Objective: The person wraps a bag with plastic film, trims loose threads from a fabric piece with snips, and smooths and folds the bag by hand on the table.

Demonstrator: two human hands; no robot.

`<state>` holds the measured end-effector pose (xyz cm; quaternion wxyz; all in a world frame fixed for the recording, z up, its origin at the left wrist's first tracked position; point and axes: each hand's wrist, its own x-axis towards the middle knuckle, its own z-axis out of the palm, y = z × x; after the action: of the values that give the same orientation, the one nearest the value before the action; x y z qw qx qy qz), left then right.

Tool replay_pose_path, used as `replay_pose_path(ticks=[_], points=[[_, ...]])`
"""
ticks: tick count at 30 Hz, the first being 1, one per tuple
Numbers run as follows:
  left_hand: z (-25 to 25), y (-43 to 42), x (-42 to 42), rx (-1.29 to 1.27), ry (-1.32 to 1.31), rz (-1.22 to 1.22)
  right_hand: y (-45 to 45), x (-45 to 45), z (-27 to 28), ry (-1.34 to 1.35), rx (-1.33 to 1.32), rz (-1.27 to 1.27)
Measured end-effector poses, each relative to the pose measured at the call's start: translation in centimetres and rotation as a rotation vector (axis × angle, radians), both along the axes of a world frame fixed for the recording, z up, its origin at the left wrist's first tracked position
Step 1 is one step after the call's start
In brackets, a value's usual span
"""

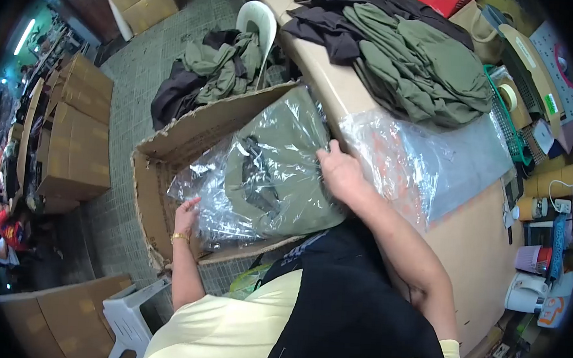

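Observation:
A folded green garment in a clear plastic bag (287, 172) lies over the open cardboard box (146, 203). My right hand (339, 172) has its fingers closed on the bag's right edge, beside the table. At the bag's lower left, my left hand (187, 215) is against the loose clear plastic, thumb and finger pinched on its edge. Flat clear plastic bags (432, 161) rest on the table (472, 256) to the right of my right hand. Behind them sits a pile of green garments (425, 63) with dark ones.
A chair (257, 29) heaped with green and dark clothes (221, 70) stands beyond the box. Cardboard boxes (80, 127) stack up on the left. A white stool (130, 320) is at lower left. A green basket (510, 120) and a white kettle (526, 292) are on the right.

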<state>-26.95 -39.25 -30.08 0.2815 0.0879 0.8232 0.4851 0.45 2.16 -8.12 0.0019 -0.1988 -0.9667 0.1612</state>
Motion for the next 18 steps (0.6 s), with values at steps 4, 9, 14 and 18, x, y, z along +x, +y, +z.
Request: replay_pose_path(ticks=[4, 9, 14, 18], points=[[6.0, 8.6, 1.6, -0.809, 0.717, 0.136, -1.7, 2.5, 2.6, -0.062, 0.044, 0.079], [15.9, 26.5, 4.0, 0.195, 1.05, -0.153, -1.4, 10.4, 8.3, 0.577, -0.155, 0.029], [28.7, 45.7, 15.8, 0.762, 1.08, -0.59, 4.4, 24.7, 9.5, 0.578, 0.181, -0.628], [33.6, 58.1, 21.3, 0.845, 1.296, -0.754, 12.9, 41.9, 3.6, 0.431, 0.516, -0.989]])
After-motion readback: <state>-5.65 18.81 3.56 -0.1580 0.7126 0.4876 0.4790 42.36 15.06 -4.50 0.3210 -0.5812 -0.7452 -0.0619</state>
